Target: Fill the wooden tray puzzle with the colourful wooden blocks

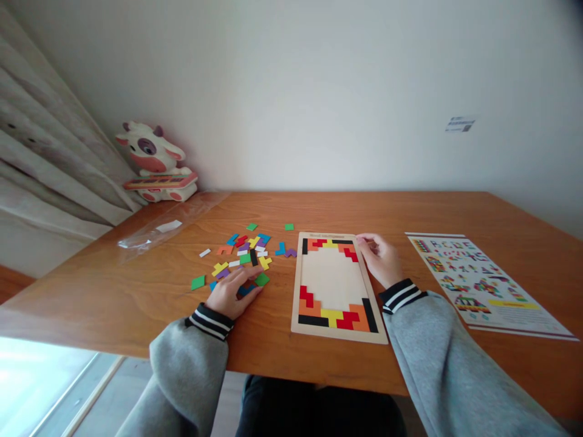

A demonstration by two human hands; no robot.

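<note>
My left hand (233, 294) rests at the near side of a loose pile of coloured puzzle pieces. Its fingers are stretched out and apart, over a blue piece (246, 290) and close to a green square piece (262, 279). A black piece (254, 258) lies just beyond the fingertips. To the right lies a wooden puzzle board (295, 303), with red, orange, yellow and black pieces set along its top and bottom ends; its middle is bare. My right hand (381, 261) has its curled fingers closed at the board's upper right edge.
A printed pattern sheet (483, 279) lies right of the board. A clear plastic bag (168, 226) is on the left of the wooden table (264, 346), before a toy cow with a keyboard (159, 164). A wall stands behind; a curtain (50, 133) hangs left.
</note>
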